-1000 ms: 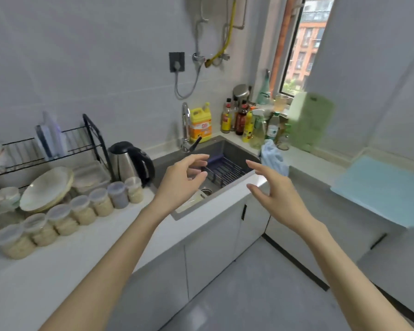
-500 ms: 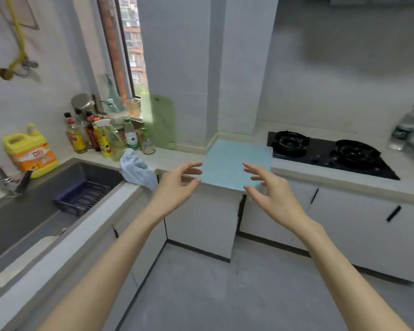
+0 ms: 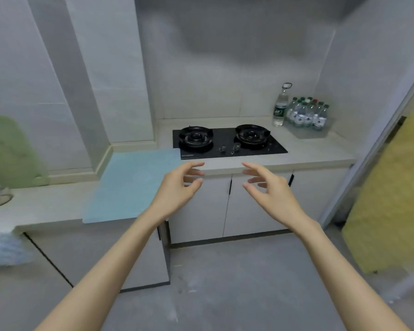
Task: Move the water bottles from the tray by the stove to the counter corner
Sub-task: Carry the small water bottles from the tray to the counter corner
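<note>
Since half a second ago the view has swung right: the water bottles (image 3: 307, 113) now stand in full sight at two o'clock, small, clear, mostly green-capped, upright in a clear tray (image 3: 309, 133) on the pale counter (image 3: 318, 151) right of the stove (image 3: 227, 142). The walls are grey tile. The left hand (image 3: 177, 189) and right hand (image 3: 270, 189) hover loosely spread, holding nothing.
</note>
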Available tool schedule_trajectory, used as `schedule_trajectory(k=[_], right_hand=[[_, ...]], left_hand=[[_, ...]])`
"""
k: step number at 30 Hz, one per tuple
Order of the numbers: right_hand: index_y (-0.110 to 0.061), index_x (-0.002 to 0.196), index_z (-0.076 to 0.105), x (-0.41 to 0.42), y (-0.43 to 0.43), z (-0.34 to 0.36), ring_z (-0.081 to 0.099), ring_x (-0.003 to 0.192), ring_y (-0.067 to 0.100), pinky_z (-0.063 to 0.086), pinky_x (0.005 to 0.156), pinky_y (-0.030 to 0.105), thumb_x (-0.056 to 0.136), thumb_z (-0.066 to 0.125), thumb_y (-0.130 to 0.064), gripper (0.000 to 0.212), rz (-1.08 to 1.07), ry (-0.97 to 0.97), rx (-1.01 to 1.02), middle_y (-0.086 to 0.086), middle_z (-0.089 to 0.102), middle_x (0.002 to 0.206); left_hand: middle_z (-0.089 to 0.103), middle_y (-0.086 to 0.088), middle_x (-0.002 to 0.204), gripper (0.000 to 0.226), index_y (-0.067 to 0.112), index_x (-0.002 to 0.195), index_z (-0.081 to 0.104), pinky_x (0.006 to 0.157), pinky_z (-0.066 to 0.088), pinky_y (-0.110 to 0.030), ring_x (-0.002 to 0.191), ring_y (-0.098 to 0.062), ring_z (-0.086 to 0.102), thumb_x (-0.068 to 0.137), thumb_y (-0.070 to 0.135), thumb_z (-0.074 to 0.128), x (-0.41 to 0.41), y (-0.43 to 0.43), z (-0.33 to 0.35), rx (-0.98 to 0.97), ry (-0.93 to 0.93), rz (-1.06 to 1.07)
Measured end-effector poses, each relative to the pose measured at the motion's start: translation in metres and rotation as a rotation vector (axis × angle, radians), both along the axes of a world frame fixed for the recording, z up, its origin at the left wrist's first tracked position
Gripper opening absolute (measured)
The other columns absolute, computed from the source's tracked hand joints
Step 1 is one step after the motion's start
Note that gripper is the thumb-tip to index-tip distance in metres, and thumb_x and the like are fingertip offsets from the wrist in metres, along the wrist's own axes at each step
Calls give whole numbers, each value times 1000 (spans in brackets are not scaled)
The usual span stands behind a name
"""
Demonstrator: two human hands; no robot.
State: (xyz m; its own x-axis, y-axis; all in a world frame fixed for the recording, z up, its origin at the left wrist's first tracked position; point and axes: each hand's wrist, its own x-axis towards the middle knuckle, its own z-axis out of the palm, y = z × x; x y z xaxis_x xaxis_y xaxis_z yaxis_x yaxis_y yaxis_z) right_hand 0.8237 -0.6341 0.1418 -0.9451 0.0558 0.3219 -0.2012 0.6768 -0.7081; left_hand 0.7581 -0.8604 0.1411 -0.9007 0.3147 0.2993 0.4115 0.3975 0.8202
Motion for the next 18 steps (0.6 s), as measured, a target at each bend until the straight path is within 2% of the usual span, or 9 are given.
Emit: schedule_trajectory(k=[8,11,13,16,18], right_hand=[[-33,132,52,-90,87,13,62,95,-3,49,89,25,91,62,-18,44,-206,14,-5,-16,65,115],[-30,133,53,-116,120,19,61,96,-6,47,92,22,92,61,-16,44,-263,18,5,-12,66,116],[-30,132,53,-133,143,20,61,96,-8,48,89,21,92,61,-17,43,-301,22,6,-12,66,116],[-31,132,52,-156,177,19,60,94,-11,48,83,13,92,61,-18,43,-352,23,9,-12,65,115],[-29,133,52,-173,206,17,59,95,-12,44,85,7,92,61,-17,43,-388,25,18,-12,65,115]], left_hand=[[68,12,102,35,28,121,59,74,44,-3,89,3,62,90,10,59,-130,97,14,-4,-15,-204],[68,16,99,35,31,118,60,76,44,-9,86,0,65,89,11,60,-172,137,18,-6,-35,-267],[69,15,101,36,29,120,60,80,47,-13,86,-2,65,89,12,61,-198,165,20,-11,-47,-300],[69,13,104,37,28,123,59,76,45,-7,82,6,63,89,14,61,-228,204,23,-14,-40,-341],[69,13,104,37,28,124,58,73,44,-3,83,5,64,90,14,62,-251,235,21,-16,-41,-369]])
